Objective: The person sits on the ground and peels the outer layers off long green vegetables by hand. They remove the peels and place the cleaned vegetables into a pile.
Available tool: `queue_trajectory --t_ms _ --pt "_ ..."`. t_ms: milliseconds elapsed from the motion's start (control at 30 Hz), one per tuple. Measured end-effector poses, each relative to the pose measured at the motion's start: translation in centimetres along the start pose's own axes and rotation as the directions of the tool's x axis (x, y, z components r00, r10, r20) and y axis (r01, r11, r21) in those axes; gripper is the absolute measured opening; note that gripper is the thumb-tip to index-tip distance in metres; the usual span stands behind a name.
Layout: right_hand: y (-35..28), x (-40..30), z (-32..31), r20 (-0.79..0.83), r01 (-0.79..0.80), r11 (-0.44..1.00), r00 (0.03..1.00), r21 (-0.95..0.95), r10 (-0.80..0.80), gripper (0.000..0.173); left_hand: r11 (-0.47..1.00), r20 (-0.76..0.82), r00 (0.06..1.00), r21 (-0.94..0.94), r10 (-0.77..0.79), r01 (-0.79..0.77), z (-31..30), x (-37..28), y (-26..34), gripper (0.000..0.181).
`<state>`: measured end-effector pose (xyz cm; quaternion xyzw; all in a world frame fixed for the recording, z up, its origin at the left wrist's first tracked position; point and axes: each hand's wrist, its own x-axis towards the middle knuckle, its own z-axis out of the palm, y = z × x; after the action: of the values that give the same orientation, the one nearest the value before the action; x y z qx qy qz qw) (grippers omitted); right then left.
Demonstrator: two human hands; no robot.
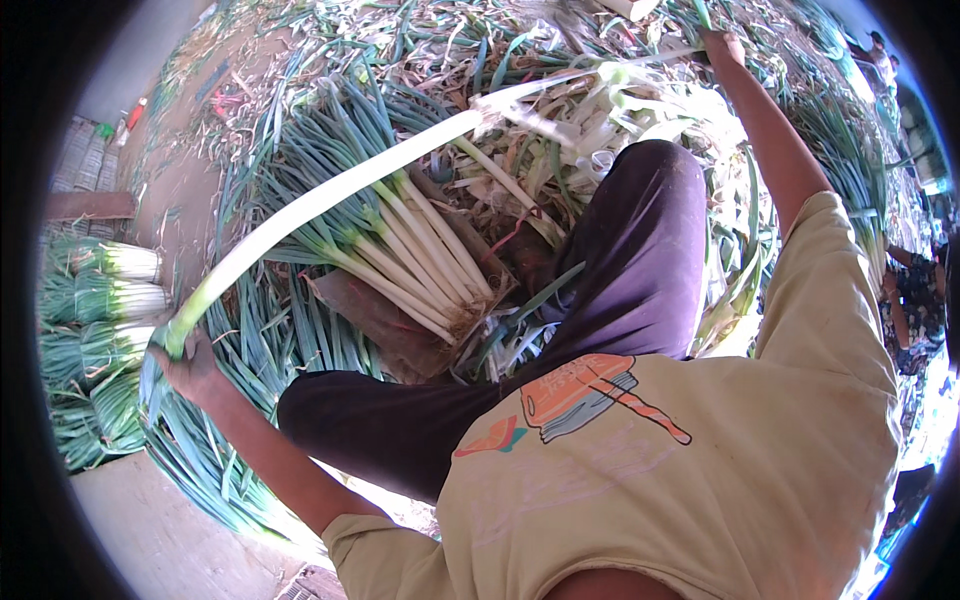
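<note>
A long white Welsh onion stalk (337,184) stretches diagonally before me, its root end towards the middle. My left hand (189,367) is closed around its green upper part at the left. Far out at the upper right, my right hand (724,51) grips a thin pale strip of outer skin (555,81) that runs taut from the stalk's root end. A green leaf piece shows above that hand. Below the stalk, several Welsh onions (420,259) lie side by side with roots towards me, on a dark brown sheet (360,304). One separate onion (499,174) lies just beyond them.
Peeled skins (667,112) are heaped beyond my bent knee (660,195). Tied onion bundles (139,300) are stacked at the left, beside bare floor (169,180). More onions (847,165) lie at the right, near another person's arm (894,300). Leaf litter covers the far ground.
</note>
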<state>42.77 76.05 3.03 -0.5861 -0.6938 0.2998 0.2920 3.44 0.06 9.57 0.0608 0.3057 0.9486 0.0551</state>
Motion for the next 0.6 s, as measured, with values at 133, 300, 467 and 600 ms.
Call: queue_trajectory --t_ms 133,300,467,600 --pt "-3.7 -6.8 1.4 0.258 0.432 0.759 0.901 -0.487 -0.348 0.067 0.999 -0.159 0.986 0.026 0.040 -0.037 3.9 -2.3 -2.5 0.040" --pt "-18.7 -26.1 9.3 0.509 0.741 0.590 0.390 0.321 -0.767 0.050 0.989 -0.092 0.996 0.149 0.017 -0.003 6.7 -3.2 -5.1 0.025" --pt "-26.0 -39.8 12.4 0.400 0.686 0.385 0.147 0.618 -0.905 0.046 0.990 0.119 0.990 0.131 -0.074 0.058 11.8 -5.3 -9.7 0.036" --pt "-26.2 -42.8 13.9 0.003 0.708 0.208 0.278 0.674 -0.960 0.028 0.961 -0.004 1.000 0.275 -0.007 0.007 15.1 -8.9 -11.9 0.042"
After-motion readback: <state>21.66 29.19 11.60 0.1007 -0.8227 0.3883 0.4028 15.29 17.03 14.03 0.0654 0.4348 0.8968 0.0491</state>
